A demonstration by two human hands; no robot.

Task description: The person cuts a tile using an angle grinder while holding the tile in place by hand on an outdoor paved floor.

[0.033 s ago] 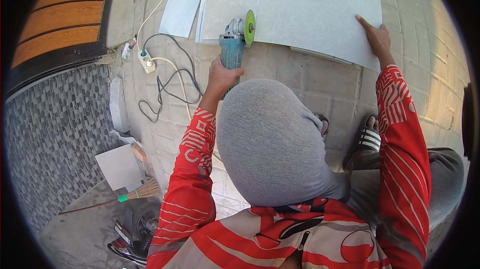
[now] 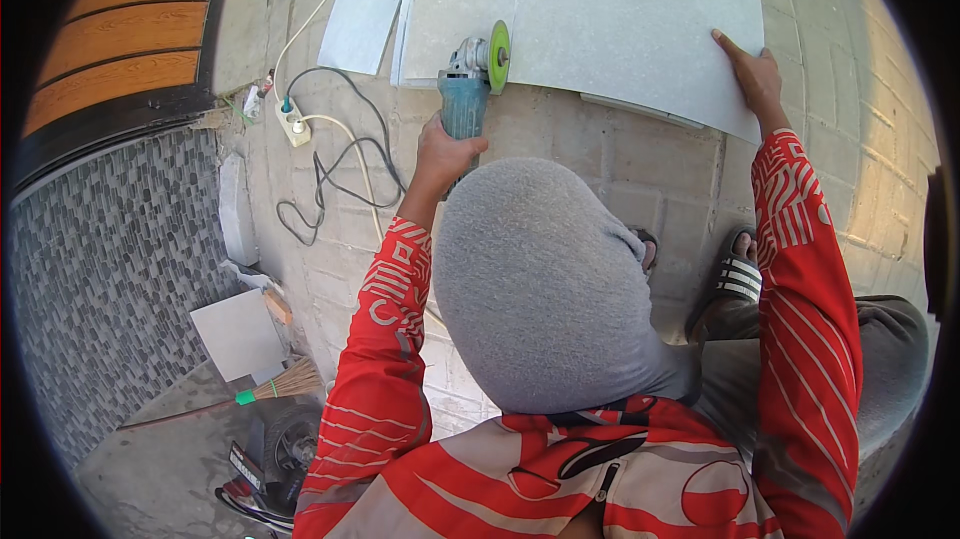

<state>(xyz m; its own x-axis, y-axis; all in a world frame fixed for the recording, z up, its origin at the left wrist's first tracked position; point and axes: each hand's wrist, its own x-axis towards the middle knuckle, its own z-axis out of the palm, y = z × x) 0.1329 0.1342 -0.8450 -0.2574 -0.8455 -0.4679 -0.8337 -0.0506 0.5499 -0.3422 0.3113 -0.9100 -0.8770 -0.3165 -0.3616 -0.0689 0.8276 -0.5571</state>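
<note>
My left hand [image 2: 445,154] is wrapped round the teal body of an angle grinder [image 2: 463,107]. The grinder's green disc [image 2: 499,56] stands upright at the near edge of a large pale grey tile [image 2: 640,19], beside a thin line running across the tile's face. Whether the disc touches the tile or spins, I cannot tell. At the tile's right edge, my right hand [image 2: 752,84] grips it near the corner, thumb lying on top and the other fingers partly hidden at the edge. Under the near edge a pale strip [image 2: 640,111] shows.
Left of the grinder, its dark cord [image 2: 385,144] loops over the paving to a white power strip [image 2: 293,125]. A narrow tile piece [image 2: 367,9] lies beyond. My grey-trousered left knee [image 2: 550,279] rises close below the grinder. A broom [image 2: 285,379] and a square tile [image 2: 238,335] lie lower left.
</note>
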